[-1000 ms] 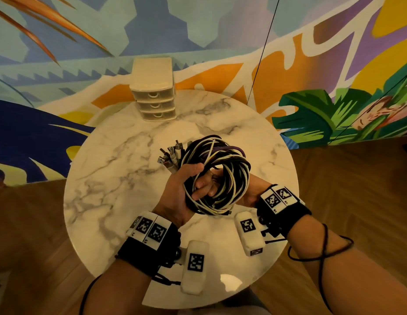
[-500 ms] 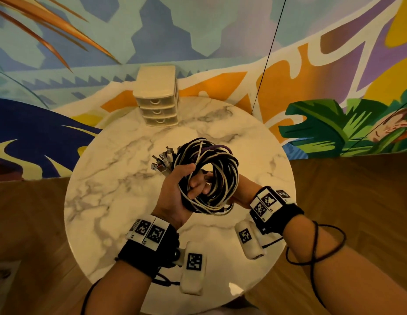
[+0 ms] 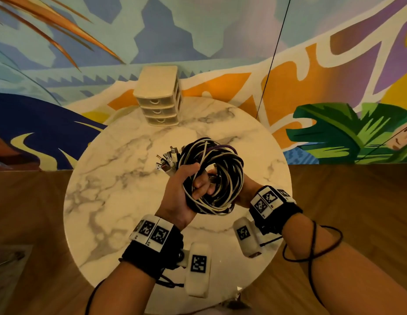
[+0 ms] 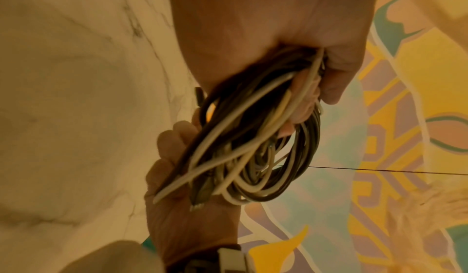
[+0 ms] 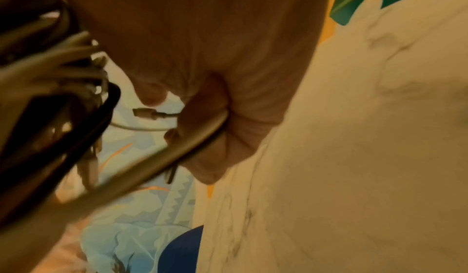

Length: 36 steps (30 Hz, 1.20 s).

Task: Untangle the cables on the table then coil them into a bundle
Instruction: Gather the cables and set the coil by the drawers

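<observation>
**Coiled cables held above the table**

The cables [image 3: 217, 176] — black, white and one purple — sat wound in a round bundle, lifted over the marble table [image 3: 111, 183]. The left hand [image 3: 182, 189] was wrapped around the coil's near-left side, fingers curled through its middle. The right hand [image 3: 243, 189] reached in from beneath, fingers closed on strands at the coil's lower right. A cluster of plugs [image 3: 167, 161] stuck out at the upper left. A small drawer unit [image 3: 158, 96] stood at the table's far edge.
</observation>
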### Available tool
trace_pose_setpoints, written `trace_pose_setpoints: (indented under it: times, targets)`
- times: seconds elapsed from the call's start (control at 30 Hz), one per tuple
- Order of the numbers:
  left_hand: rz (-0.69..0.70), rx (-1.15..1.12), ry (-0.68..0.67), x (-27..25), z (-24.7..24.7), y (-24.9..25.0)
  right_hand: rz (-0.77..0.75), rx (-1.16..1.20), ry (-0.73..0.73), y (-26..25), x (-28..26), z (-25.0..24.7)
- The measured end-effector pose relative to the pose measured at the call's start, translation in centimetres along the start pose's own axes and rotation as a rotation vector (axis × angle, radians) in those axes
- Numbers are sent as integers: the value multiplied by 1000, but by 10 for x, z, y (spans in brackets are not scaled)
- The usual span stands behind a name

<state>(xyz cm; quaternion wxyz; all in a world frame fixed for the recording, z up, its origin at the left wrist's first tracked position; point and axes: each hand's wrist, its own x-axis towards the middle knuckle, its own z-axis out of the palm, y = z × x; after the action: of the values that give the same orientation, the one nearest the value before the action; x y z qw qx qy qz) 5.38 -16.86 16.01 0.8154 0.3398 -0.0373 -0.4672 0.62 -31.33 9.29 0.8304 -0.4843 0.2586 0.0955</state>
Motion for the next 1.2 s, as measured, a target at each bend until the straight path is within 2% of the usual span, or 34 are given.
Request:
trace_pose_setpoints:
  times: [0.13, 0.23, 0.37, 0.43, 0.53, 0.77, 1.03, 1.2]
  targets:
    - [10, -5, 22, 2, -2, -7, -15, 65, -40, -6, -3, -19]
    - [24, -12, 27, 5, 0, -11, -27, 7, -65, -12, -7, -20]
    - [39, -12, 42, 9, 3, -14, 107, -6, -35, -12, 0, -22]
    - [46, -10, 48, 10, 3, -17, 101, -20, 0, -12, 2, -25]
    - [50, -3, 56, 10, 3, -20, 60, -29, -25, -16, -2, -25]
    - [62, -18, 71, 8, 7, -22, 46, 33, -71, -18, 1, -29]
    - [62, -12, 86, 5, 11, -24, 137, 200, -110, -19, 2, -29]
    - [66, 16, 104, 4, 15, -22, 177, 211, -139, -22, 1, -25]
